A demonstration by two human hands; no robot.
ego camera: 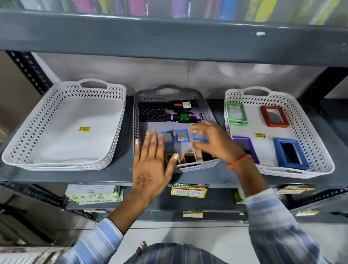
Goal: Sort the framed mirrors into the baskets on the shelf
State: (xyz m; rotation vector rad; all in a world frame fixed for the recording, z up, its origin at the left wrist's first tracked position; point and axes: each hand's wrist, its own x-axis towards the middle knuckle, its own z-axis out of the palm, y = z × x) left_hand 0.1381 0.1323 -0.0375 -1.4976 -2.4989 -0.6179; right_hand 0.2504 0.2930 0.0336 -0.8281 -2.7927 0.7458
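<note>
We look down on a grey metal shelf (118, 175) carrying three perforated baskets side by side: a white basket (27, 144) at nine o'clock holding only a yellow price sticker (84, 128), a grey basket (137, 117) in the middle, and a second white basket (317, 143) at three o'clock. In the grey basket two black hairbrushes (156, 112) lie across the twelve o'clock end, and below them sit small framed mirrors: a row of small blue mirrors (182, 135) and, toward six o'clock, a green-yellow mirror (170, 158) and an orange mirror (190, 157). The right-hand white basket holds larger mirrors well apart from each other: a green mirror (236, 113) at its ten o'clock corner, a red mirror (274, 116) at two o'clock, a purple mirror (246, 145) at eight o'clock, partly hidden by our right wrist, and a blue mirror (291, 153) at four o'clock. Our left hand (149, 167) hovers flat over the grey basket's seven o'clock corner, fingers spread and holding nothing. Our right hand (215, 140) reaches over the same basket's three o'clock side, fingers curled loosely above one of the small blue mirrors; it is blurred, and we cannot tell whether it grips the frame or only touches it. An orange thread (239, 161) circles the right wrist. Price labels (189, 190) hang on the shelf's front edge at six o'clock
</note>
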